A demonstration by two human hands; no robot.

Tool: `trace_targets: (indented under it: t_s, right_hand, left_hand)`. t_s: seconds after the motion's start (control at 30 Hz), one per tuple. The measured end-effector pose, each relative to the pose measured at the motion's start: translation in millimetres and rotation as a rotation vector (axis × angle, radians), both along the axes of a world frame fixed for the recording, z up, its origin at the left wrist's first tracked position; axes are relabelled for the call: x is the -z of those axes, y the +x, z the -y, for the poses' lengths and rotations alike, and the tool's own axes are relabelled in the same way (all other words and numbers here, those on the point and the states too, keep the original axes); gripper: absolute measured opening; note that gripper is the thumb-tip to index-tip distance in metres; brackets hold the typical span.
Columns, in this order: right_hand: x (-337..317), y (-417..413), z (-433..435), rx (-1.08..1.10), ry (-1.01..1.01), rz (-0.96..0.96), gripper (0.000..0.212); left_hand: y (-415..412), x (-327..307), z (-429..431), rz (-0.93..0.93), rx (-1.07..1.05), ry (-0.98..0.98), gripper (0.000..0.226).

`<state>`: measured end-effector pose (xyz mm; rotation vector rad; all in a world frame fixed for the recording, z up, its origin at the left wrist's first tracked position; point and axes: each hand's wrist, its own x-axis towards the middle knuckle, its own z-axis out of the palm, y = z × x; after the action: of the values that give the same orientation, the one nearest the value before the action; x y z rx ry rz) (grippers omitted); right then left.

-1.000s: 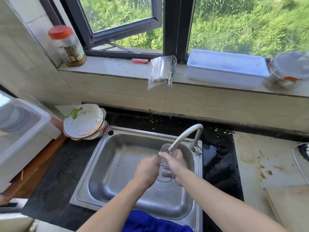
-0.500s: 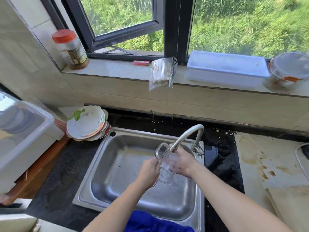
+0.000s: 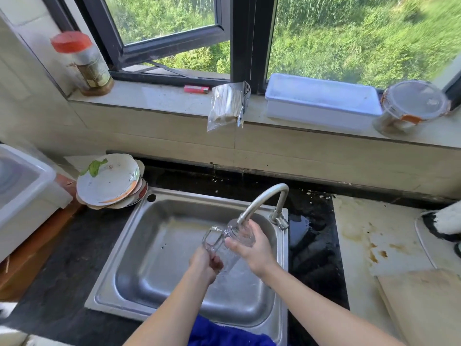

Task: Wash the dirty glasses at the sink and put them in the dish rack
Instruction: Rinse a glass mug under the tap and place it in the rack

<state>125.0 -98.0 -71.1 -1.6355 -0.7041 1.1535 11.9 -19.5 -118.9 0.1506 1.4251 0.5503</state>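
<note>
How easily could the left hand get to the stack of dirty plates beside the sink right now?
Probably yes, but not freely: the left hand grips the glass mug under the tap. The plates sit by the sink with nothing between; it would need to let go first.

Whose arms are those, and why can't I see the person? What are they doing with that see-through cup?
There is no machine here, just a person. A camera sits on their head and looks down, so you see only their arms, as if you were them. This moment has one picture, taken from there. The left hand and the right hand both hold a clear glass mug under the tap, over the metal sink. On the dark counter beside the sink lies a stack of dirty plates. On the windowsill stand a jar with a red lid and a white box.
</note>
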Motion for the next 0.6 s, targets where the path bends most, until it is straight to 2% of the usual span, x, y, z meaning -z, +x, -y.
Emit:
trace_targets:
  t_s: [0.17,0.33,0.4,0.47,0.53,0.6]
  right_hand:
    - [-1,11,-1,0.046,-0.097,-0.091,0.058]
    - [-8,19,-6,0.150,-0.284,-0.173,0.024]
    - [-8,18,-10,0.225,-0.357,-0.197,0.029]
    - [-2,12,-11,0.224,-0.351,0.004,0.041]
    - [0,4,-6,0.092,-0.223,0.147,0.054]
    - [-3,6,-5,0.021,-0.151,0.063,0.061]
  left_hand:
    - [11,6,6,-0.028,0.048,-0.033,0.036]
    - [15,5,9,-0.082,0.051,0.002,0.036]
    - [17,0,12,-0.090,0.033,0.027,0.035]
    - [17,-5,11,-0.102,-0.003,0.047,0.032]
    - [15,-10,6,-0.107,-0.040,0.079,0.029]
    - [14,-15,3,-0.096,-0.039,0.107,0.030]
